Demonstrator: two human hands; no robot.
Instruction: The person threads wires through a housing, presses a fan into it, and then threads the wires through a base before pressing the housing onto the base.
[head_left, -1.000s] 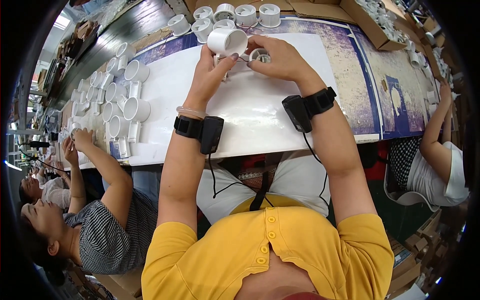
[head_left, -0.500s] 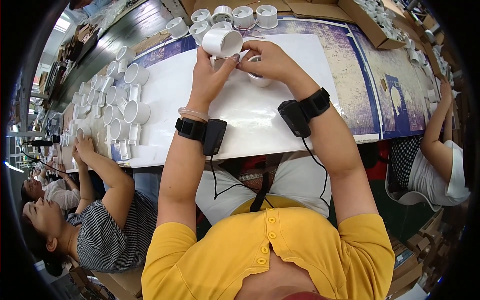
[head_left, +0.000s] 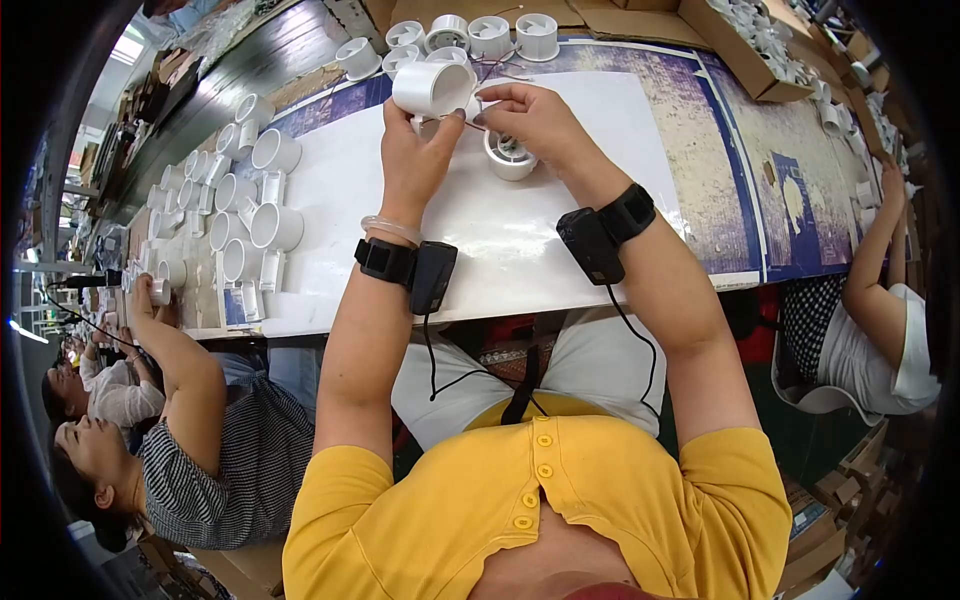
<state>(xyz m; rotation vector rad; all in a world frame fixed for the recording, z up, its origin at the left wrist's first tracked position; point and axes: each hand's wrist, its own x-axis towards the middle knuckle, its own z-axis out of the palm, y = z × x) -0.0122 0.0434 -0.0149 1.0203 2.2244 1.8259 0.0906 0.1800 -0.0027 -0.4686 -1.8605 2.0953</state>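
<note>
My left hand (head_left: 415, 160) is closed around a white plastic cup-shaped housing (head_left: 428, 90). It is tilted so its round opening faces right, and a narrower white part below it is partly covered by my thumb. Beside that opening my right hand (head_left: 540, 122) pinches a thin reddish wire (head_left: 484, 128); the fingertips partly hide it. A small white round fan unit (head_left: 511, 158) rests on the white sheet just under my right hand, its spoked face showing.
Several white fan units (head_left: 490, 38) with loose wires stand along the far edge. Many white housings with handles (head_left: 275, 227) crowd the left side, near a co-worker (head_left: 200, 440). An open carton of white parts (head_left: 745, 50) is at the far right; another person sits at right.
The housing in my left hand has shifted slightly left. My right hand has moved a little, and more of the fan unit beneath it shows. The left co-worker's arm has moved.
</note>
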